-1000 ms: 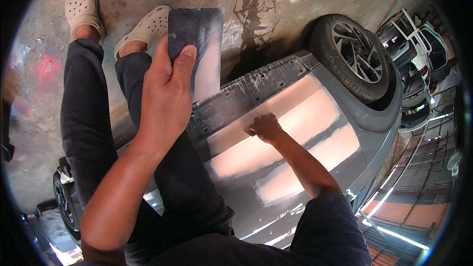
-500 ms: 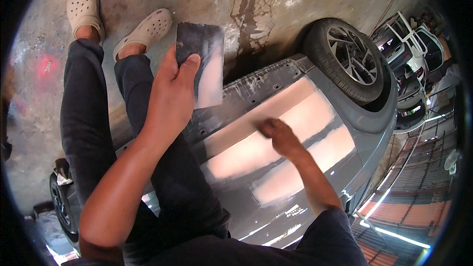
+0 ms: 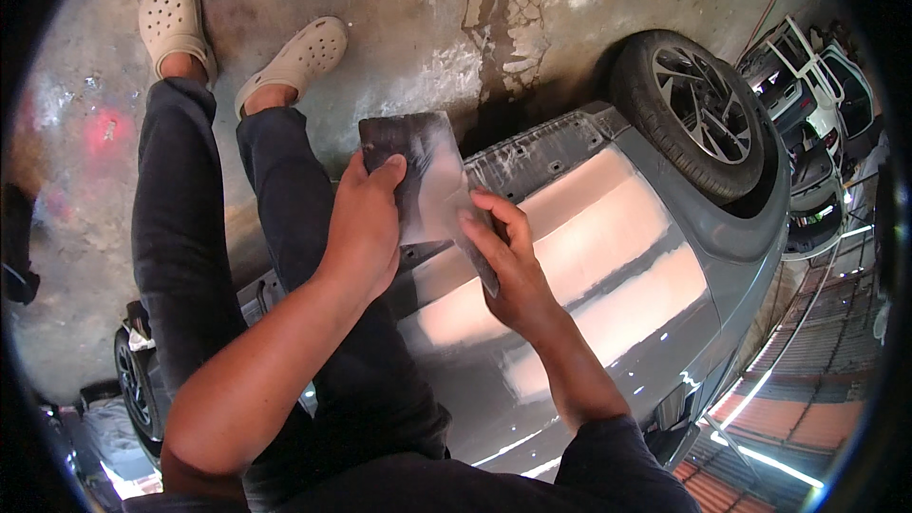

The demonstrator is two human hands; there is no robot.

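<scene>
My left hand (image 3: 364,223) grips a dark flat board (image 3: 391,135) by its left side, thumb on top. Pale pink body filler (image 3: 439,185) is smeared over the board's right part. In my right hand (image 3: 518,271), a thin dark spreader (image 3: 477,258) is pinched, its edge touching the right side of the board. Below both hands lies the grey car's side panel (image 3: 465,385). It carries a wide pale pink filler patch (image 3: 579,218) and, separated by a grey strip, a second filler patch (image 3: 632,304). My right forearm passes over the panel.
A wheel (image 3: 698,114) stands at the car's far right end. Bare, scraped sill metal (image 3: 537,147) runs along the panel's far edge. My legs and beige clogs (image 3: 294,62) are on the stained concrete floor (image 3: 399,0). Loose car parts (image 3: 817,123) are stacked at the right.
My right hand has come off the filler patch and moved left to the board with the spreader. My left hand has lowered the board toward the panel and slightly right.
</scene>
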